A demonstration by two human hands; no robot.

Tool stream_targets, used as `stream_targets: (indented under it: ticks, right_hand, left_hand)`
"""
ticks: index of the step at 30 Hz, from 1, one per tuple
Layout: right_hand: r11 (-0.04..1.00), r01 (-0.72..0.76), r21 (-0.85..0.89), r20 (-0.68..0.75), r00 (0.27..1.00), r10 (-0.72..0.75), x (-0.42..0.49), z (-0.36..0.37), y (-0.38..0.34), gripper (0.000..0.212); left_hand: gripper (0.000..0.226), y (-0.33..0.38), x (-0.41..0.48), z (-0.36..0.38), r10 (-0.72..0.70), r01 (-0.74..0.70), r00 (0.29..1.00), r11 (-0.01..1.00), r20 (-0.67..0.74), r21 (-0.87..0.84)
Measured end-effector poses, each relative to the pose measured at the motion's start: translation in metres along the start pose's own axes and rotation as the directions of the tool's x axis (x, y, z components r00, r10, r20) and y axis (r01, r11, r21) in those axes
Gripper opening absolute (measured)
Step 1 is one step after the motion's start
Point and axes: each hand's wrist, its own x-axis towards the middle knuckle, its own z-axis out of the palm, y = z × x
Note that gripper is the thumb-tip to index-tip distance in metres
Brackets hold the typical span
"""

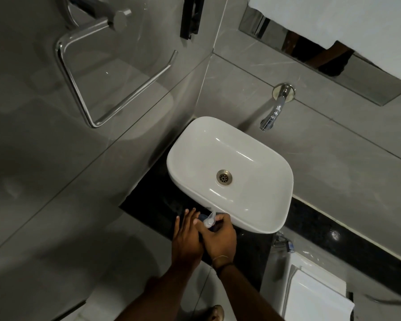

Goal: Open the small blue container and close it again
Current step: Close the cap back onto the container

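The small blue container [203, 218] stands on the black counter [158, 212] just left of the white basin, mostly hidden by my hands. A clear pump-like top [210, 219] sticks out above it. My left hand [186, 235] rests against the container's left side with the fingers spread. My right hand [219, 237] is curled around the clear top and the container's upper part. Whether the top is on or off the container cannot be told.
A white basin [229, 174] sits on the counter with a chrome wall tap [273, 112] above it. A chrome towel ring [107, 82] hangs on the left wall. Folded white towels [315, 295] lie at lower right.
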Motion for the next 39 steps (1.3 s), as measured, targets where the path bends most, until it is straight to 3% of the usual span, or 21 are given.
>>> stream_targets:
  ticks: [3,5,6,11,14,19,23,26,30,35,39]
  right_hand:
    - [0.99,0.138,0.012,0.145,0.98,-0.138,0.001,-0.008,0.001,0.043]
    - [0.984,0.177,-0.019,0.147,0.974,-0.172,0.001,-0.012,0.001,0.024]
    - [0.988,0.153,-0.023,0.12,0.982,-0.149,0.0,-0.012,0.002,0.018]
    - [0.998,-0.035,-0.048,0.001,0.999,0.035,-0.009,-0.009,-0.008,0.03]
    - [0.995,-0.071,-0.074,-0.031,0.997,0.068,-0.015,-0.015,-0.013,0.04]
    - [0.988,0.048,-0.146,-0.038,0.998,-0.054,-0.015,-0.033,-0.026,0.039]
    - [0.939,0.177,-0.295,0.104,0.983,-0.152,-0.003,-0.041,-0.039,0.023]
    - [0.823,0.417,-0.386,0.349,0.892,-0.288,0.007,-0.054,-0.049,0.018]
    - [0.625,0.666,-0.407,0.633,0.699,-0.333,0.024,-0.072,-0.064,0.041]
    - [0.444,0.815,-0.372,0.749,0.546,-0.375,0.031,-0.073,-0.078,0.026]
    - [0.416,0.832,-0.367,0.76,0.526,-0.383,0.033,-0.071,-0.077,0.024]
  left_hand:
    - [0.048,0.0,0.0,0.0,-0.025,0.025,1.0,0.999,0.002,-0.021]
    - [0.051,0.0,-0.001,0.0,-0.04,0.04,0.999,0.997,0.001,-0.067]
    - [0.053,0.0,-0.001,0.0,-0.042,0.042,0.999,0.995,0.005,-0.085]
    - [0.056,-0.001,-0.001,0.001,-0.05,0.05,0.999,0.995,0.006,-0.088]
    - [0.06,-0.004,-0.001,0.004,-0.044,0.046,0.999,0.995,0.018,-0.088]
    - [0.07,-0.005,-0.001,0.003,-0.047,0.051,0.997,0.997,0.064,-0.066]
    - [0.076,-0.007,0.0,0.004,-0.061,0.065,0.992,0.997,0.11,-0.039]
    - [0.079,-0.008,0.0,0.004,-0.066,0.071,0.991,0.997,0.118,-0.034]
    - [0.088,-0.007,0.001,0.003,-0.081,0.084,0.989,0.996,0.124,-0.024]
    - [0.09,-0.005,0.002,0.003,-0.089,0.093,0.99,0.995,0.111,-0.033]
    - [0.09,-0.006,0.002,0.003,-0.091,0.095,0.988,0.995,0.121,-0.028]
